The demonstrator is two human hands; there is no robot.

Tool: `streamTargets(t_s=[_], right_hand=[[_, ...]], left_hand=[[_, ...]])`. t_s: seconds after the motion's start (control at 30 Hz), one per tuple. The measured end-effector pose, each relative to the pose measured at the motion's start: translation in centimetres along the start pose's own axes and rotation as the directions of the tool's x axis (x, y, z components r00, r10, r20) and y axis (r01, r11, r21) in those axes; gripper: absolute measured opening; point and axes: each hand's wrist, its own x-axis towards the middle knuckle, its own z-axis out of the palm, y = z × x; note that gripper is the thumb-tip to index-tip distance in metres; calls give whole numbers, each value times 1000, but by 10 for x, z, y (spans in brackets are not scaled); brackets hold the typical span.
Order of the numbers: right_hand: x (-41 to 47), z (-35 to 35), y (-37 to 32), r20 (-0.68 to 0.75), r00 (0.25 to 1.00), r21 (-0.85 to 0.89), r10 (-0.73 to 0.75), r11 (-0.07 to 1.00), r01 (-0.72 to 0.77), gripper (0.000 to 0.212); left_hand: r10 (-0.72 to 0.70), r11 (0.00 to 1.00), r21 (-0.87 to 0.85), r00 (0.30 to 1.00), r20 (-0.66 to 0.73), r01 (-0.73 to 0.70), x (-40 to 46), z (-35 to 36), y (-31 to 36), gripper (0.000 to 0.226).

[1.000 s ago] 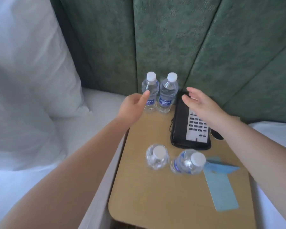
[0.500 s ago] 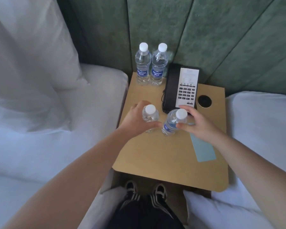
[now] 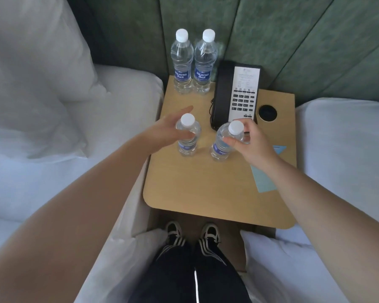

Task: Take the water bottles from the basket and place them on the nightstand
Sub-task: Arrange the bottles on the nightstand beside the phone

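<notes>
**Four bottles on the nightstand, two in hand**

Green padded panels back a wooden surface (image 3: 206, 182) set between two white beds. Left hand (image 3: 162, 133) wraps the near-left bottle (image 3: 187, 135), fingers curled around its shoulder, though the grip looks loose. Right hand (image 3: 247, 139) pinches the near-right bottle (image 3: 224, 142), which tilts leftward. Beyond both hands, two upright bottles (image 3: 194, 62) stand touching. A black telephone (image 3: 236, 95) sits just beyond the right hand.

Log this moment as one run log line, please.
left hand grips front-left bottle | right hand grips front-right bottle | nightstand: four bottles
</notes>
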Motion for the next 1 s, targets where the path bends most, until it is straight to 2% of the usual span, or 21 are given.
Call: streamTargets(t_s=[0.07, 0.13, 0.2, 0.23, 0.3, 0.37, 0.47, 0.53, 0.57, 0.63, 0.7, 0.77, 0.9, 1.0], right_hand=[[0, 2, 1, -15, 1000, -1, -3, 1000, 3, 36], [-1, 3, 2, -36, 999, -4, -4, 1000, 4, 37], [-2, 5, 1, -62, 998, -11, 2, 1000, -2, 38], [-2, 6, 1, -72, 997, -16, 4, 1000, -5, 38], [-2, 6, 1, -76, 997, -23, 4, 1000, -6, 38], [-2, 5, 1, -69, 998, -22, 4, 1000, -6, 38], [-2, 6, 1, -67, 998, -22, 10, 1000, -11, 38], [-2, 6, 2, -75, 997, -17, 10, 1000, -11, 38], [-2, 7, 3, -80, 997, -15, 9, 1000, -10, 39], [-3, 9, 4, -85, 996, -14, 8, 1000, -10, 40], [-5, 12, 5, -85, 996, -3, 12, 1000, -13, 43], [-5, 14, 7, -89, 996, 16, 27, 1000, -26, 51], [-5, 18, 11, -55, 997, 53, 52, 997, -49, 67], [-10, 23, 18, -53, 998, 105, 41, 994, -35, 68]], left_hand=[[-9, 1000, 6, 999, -46, 10, 0, 4, -2, 81], [-7, 997, 78, 979, -203, 24, 0, 15, -3, 81], [18, 990, 136, 930, -367, 34, 1, 25, -5, 75], [31, 990, 137, 912, -409, 28, 1, 28, -5, 71], [43, 993, 119, 917, -396, 5, 0, 25, -7, 64], [39, 994, 109, 955, -293, -7, -1, 17, -9, 64], [26, 996, 91, 986, -162, -11, -3, 13, -9, 88], [35, 995, 96, 979, -199, -16, -2, 18, -9, 102], [39, 994, 106, 966, -255, -12, -2, 22, -10, 102], [40, 995, 102, 926, -375, -1, -4, 29, -11, 90], [44, 997, 74, 907, -420, -14, -5, 32, -14, 73], [37, 999, 37, 922, -387, -25, -4, 30, -17, 66], [33, 999, -13, 963, -269, -37, -3, 26, -19, 69], [31, 999, -5, 962, -271, -34, 0, 32, -20, 71]])
